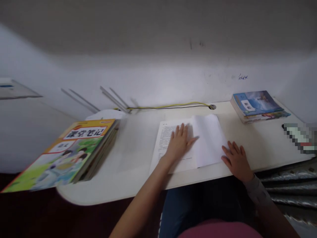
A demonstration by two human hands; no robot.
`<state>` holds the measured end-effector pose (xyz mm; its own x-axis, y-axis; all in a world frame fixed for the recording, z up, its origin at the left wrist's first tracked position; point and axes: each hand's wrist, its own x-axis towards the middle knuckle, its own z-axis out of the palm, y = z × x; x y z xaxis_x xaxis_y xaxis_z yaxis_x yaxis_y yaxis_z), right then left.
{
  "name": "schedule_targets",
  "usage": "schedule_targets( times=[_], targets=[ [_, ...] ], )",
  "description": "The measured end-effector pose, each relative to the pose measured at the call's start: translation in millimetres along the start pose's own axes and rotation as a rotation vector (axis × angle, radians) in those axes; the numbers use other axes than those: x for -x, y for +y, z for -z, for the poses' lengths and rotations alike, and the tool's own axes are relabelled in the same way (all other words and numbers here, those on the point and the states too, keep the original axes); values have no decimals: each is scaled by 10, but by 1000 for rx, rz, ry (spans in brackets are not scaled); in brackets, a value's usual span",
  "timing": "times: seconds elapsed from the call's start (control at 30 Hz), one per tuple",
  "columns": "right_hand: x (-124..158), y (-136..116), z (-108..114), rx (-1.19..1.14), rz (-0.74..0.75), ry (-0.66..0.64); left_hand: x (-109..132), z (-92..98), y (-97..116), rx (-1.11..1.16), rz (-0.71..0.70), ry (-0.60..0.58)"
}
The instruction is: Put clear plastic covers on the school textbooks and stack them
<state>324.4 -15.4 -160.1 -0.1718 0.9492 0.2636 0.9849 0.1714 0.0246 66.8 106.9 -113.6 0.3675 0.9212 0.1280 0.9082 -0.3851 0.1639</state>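
Note:
An open book (209,142) lies on the white desk (133,145) in front of me. Its left page carries printed text, while the right page looks blank and white. My left hand (179,140) rests flat on the printed page near the fold, fingers stretched out and thumb pointing toward the right page. At the lower right edge of the book is my right hand (236,159), its fingers spread and the fingertips at the page's border. Neither hand grips anything that I can see.
A stack of books with a colourful cover (71,148) stands at the desk's left side. Another stack topped by a blue book (257,102) sits at the back right. A pixelated object (298,135) lies at the right edge. A yellow cable (170,105) runs along the wall into a hole.

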Motion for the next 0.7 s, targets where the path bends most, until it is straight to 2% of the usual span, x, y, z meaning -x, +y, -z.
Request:
schedule_targets(
  times=[0.07, 0.13, 0.23, 0.33, 0.43, 0.7],
  targets=[
    [3, -9, -9, 1, 13, 17, 324, -90, -330, -2, 136, 34],
    [-33, -50, 4, -11, 40, 36, 592, -160, -599, 27, 182, 58],
    [-177, -199, 53, -60, 116, 49, 842, -181, -825, 130, 203, 110],
    [-358, -405, 83, -94, 192, 19, 932, -151, -873, 242, 257, 152],
    [-451, -539, 54, -77, 194, -10, 951, -143, -856, 239, 286, 154],
    [-346, -397, 25, -49, 153, -24, 971, -178, -862, 124, 275, 152]
  ],
)
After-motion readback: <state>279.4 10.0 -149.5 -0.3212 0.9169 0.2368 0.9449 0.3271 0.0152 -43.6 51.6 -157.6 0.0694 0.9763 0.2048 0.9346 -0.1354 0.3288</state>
